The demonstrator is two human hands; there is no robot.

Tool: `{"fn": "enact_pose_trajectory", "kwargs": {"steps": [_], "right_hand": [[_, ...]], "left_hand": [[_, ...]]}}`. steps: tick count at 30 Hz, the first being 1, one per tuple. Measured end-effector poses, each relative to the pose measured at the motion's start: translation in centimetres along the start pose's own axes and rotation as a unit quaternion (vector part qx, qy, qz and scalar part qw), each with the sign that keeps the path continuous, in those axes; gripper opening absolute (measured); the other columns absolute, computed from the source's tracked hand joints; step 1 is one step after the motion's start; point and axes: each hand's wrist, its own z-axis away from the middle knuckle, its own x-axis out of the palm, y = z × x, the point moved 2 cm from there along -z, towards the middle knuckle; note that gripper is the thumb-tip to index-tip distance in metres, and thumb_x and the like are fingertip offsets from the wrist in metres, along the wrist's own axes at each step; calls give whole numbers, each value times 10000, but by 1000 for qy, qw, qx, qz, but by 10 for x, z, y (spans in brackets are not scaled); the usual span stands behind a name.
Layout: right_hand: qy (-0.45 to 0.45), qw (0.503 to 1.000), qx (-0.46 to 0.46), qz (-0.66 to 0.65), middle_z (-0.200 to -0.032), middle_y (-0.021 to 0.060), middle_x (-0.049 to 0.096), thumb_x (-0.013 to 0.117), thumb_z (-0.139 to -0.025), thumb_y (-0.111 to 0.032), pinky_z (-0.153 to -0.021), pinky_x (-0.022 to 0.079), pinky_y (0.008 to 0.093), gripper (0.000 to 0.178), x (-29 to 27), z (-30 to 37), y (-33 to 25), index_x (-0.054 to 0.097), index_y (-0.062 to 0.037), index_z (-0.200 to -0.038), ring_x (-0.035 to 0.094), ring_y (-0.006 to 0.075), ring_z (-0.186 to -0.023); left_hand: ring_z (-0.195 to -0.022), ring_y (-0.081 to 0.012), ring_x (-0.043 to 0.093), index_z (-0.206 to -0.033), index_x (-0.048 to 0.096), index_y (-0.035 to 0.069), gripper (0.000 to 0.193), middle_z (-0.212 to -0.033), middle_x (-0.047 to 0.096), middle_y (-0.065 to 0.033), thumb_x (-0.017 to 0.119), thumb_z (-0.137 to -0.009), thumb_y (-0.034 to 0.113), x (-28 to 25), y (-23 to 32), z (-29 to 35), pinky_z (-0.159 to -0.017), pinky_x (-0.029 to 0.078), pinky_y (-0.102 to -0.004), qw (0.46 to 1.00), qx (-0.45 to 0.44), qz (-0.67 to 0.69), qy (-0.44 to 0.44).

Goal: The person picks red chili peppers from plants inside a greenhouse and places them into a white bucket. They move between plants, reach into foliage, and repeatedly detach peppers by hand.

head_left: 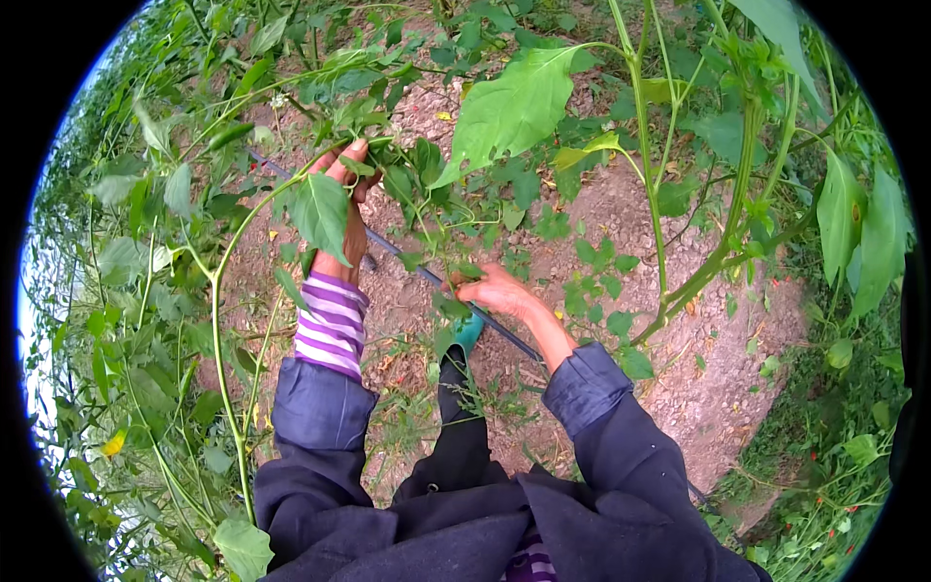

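My left hand (347, 189) is raised, its fingers closed round a green plant branch (254, 209) that arches up from the left. A broad leaf (321, 210) hangs in front of the wrist and hides part of the hand. Lower and to the right, my right hand (504, 294) has its fingers bent together beside small green leaves (468, 271). What lies between those fingertips is hidden. A thin dark hose (412, 264) runs diagonally below both hands. A slim green pepper (231, 136) hangs left of my left hand.
Tall leafy plants crowd the left side. At the right, a thick branching stem (722, 242) rises, and a large leaf (514, 112) juts out ahead of my right hand. Dry, crumbly soil (718, 359) lies between. A teal shoe (467, 333) stands by the hose.
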Motion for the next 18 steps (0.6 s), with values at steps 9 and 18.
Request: {"fn": "enact_pose_trajectory", "kwargs": {"steps": [9,18], "right_hand": [[148,944,-127,266,-891,139,623,555,-797,-256,-749,489,390,275,14,73,-66,659,-55,-953,614,288,-842],[271,829,-205,443,-878,179,564,533,-738,-106,-596,430,483,153,9,119,-102,606,-7,-830,605,348,-711]], "left_hand": [[-829,-164,579,-990,640,-37,366,-889,643,-100,643,-835,295,-32,-83,93,-763,462,-310,900,-269,-325,-109],[-727,-432,582,-884,606,-17,275,-749,599,-262,495,-865,234,13,-64,126,-628,443,-474,824,89,-529,-183]]}}
